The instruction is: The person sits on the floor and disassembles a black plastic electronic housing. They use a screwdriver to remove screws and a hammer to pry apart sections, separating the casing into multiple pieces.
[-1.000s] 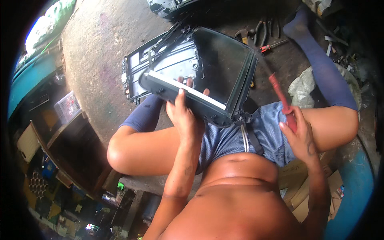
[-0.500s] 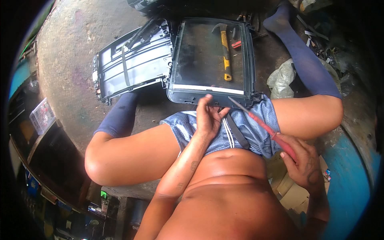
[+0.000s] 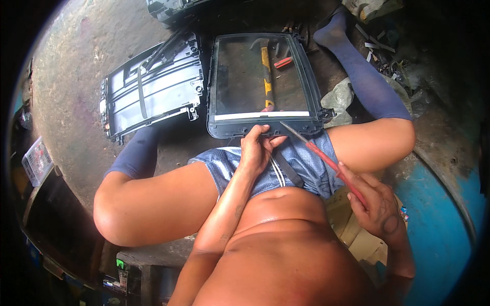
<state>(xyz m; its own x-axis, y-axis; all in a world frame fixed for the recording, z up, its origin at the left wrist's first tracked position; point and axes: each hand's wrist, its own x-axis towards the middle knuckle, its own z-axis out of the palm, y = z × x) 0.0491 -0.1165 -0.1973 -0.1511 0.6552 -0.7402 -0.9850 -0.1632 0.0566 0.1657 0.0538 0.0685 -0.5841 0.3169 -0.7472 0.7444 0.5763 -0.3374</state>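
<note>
A black plastic frame with a clear glass pane (image 3: 240, 76), a white strip along its near edge, is tilted up before my lap. My left hand (image 3: 256, 148) grips its near rim, thumb on top; fingertips show through the glass from beneath. In my right hand (image 3: 375, 204) is a screwdriver with a long red handle (image 3: 332, 164). Its metal tip is at the near rim by the white strip, to the right of my left thumb; whether it is wedged in cannot be made out. Through the pane a yellow-and-black hammer (image 3: 267, 74) is visible on the ground.
A white-and-black plastic panel (image 3: 158, 84) lies left of the frame. A red-handled tool (image 3: 283, 62) also shows through the glass. Beyond is a dark machine part (image 3: 178, 10). Right of the frame are a pale sack (image 3: 338, 104) and scraps; a plastic basket (image 3: 37, 162) stands far left.
The framed glass has shifted slightly away from the white-and-black panel, and a gap now shows between them. The screwdriver tip remains near the rim. The whole view has shifted somewhat.
</note>
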